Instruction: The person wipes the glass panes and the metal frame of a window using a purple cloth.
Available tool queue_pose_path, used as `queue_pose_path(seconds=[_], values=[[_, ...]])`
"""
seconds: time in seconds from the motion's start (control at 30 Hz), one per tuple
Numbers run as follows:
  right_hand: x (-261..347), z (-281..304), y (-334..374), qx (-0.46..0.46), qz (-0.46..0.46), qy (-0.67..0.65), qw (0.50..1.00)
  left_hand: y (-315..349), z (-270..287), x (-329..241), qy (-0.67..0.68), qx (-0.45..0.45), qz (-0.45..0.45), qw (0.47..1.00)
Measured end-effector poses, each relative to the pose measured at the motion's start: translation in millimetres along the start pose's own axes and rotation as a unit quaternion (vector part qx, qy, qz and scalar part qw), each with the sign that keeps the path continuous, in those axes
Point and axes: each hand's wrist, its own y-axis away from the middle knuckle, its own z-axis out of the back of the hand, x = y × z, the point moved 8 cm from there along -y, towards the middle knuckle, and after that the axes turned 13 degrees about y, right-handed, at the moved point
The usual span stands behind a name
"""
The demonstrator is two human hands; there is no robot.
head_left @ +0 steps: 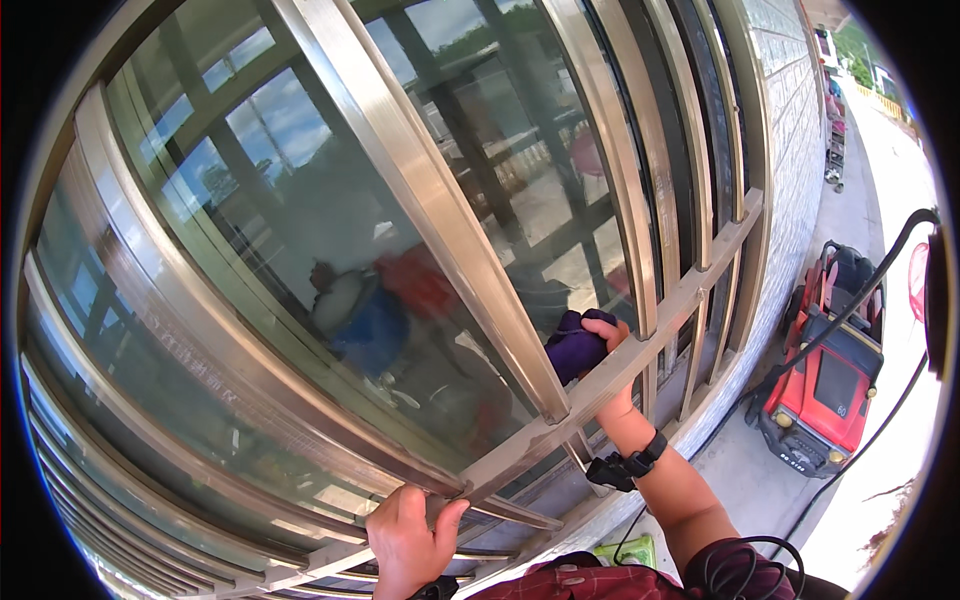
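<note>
My right hand (612, 335) reaches between the metal bars of a window grille and is closed round a dark purple cloth (576, 348). The cloth is at the window glass (500, 170) behind the bars; whether it touches the pane is hard to tell. My left hand (410, 530) grips the horizontal crossbar (520, 455) of the grille at its lower part, thumb on the near side. Vertical bars (440, 210) rise from that crossbar. Each wrist wears a black strap.
A red ride-on toy car (825, 385) stands on the concrete at the right, beside the tiled wall (790, 120). Farther back is a stroller-like wheeled frame (835, 150). Black cables hang at the right. Something bright green (630, 552) lies below my right arm.
</note>
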Motion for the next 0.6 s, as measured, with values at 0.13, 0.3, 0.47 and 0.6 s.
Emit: queue_pose_path(seconds=[0.13,0.3,0.47,0.6], values=[[0,0,-6,0.043,0.102,0.091,0.990,-3,-1,-3,-0.009,-0.007,-0.060,0.998],[24,-9,-12,0.035,0.245,0.087,0.965,-6,-4,3,0.011,-0.013,-0.047,0.999],[34,-2,-41,-0.100,0.155,0.051,0.982,1,0,14,0.039,-0.003,0.059,0.997],[20,-8,-79,-0.171,0.033,-0.119,0.977,-4,5,-4,-0.008,-0.019,0.014,1.000]])
